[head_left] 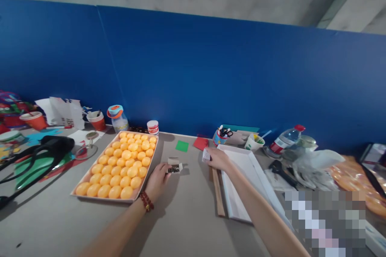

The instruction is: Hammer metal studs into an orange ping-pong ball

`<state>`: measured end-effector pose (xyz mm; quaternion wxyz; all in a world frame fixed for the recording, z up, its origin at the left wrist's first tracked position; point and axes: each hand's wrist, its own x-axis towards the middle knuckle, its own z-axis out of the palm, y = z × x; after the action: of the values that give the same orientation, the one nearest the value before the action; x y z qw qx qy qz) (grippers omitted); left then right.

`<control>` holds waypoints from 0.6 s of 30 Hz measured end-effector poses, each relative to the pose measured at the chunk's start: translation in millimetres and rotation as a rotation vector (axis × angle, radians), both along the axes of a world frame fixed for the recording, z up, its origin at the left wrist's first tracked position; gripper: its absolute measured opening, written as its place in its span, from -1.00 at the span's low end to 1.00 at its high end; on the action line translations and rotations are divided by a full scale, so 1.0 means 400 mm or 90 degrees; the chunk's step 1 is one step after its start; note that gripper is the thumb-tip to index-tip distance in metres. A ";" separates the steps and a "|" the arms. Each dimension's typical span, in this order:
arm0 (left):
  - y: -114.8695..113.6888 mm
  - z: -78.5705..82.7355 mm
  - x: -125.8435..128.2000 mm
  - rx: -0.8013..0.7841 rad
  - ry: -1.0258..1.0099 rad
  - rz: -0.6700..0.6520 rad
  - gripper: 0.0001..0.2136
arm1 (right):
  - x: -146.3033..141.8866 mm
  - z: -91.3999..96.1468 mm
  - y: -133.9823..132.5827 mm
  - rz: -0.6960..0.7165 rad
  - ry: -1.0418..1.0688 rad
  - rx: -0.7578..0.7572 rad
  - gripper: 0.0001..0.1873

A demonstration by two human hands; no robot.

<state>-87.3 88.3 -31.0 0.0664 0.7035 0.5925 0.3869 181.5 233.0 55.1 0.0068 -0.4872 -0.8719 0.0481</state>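
Observation:
A small white cardboard box [180, 167] stands open on the table, with small dark metallic pieces inside. My left hand [157, 180] closes its fingers on the box's left side. To the right, my right hand [219, 158] grips another small white box [206, 155] with print on it; its fingers are partly hidden. Under and beside that hand lie a wooden strip [217, 192] and a shallow white tray [239, 192]. Left of my left hand is a tray [73, 192] filled with orange balls [120, 162].
Behind my hands lie green paper [182, 145] and red paper [200, 143], near a cup with scissors [220, 135]. A bottle [285, 141] and plastic bags [315, 168] sit at right. Black straps [56, 148] and paper cups [95, 120] are at left. A blue partition [193, 72] borders the table.

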 end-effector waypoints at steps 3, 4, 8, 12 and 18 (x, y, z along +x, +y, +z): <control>0.001 -0.009 -0.003 0.005 -0.019 -0.010 -0.73 | 0.002 -0.018 0.009 -0.020 0.028 0.007 -0.49; 0.001 -0.012 -0.003 0.007 -0.026 -0.008 -0.72 | 0.000 -0.021 0.008 -0.026 0.038 0.011 -0.49; -0.001 -0.011 -0.001 0.002 -0.021 -0.012 -0.73 | -0.052 -0.015 0.022 -0.065 0.074 0.032 -0.52; -0.004 0.004 0.005 -0.015 -0.001 -0.018 -0.74 | -0.174 -0.004 0.080 -0.145 0.106 0.076 -0.41; -0.010 0.025 0.013 -0.020 -0.019 -0.020 -0.75 | -0.315 -0.019 0.119 -0.241 0.118 0.118 -0.42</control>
<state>-82.3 84.4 -21.0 0.0925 0.7056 0.5862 0.3871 55.3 280.7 47.7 0.1403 -0.6331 -0.7612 0.0103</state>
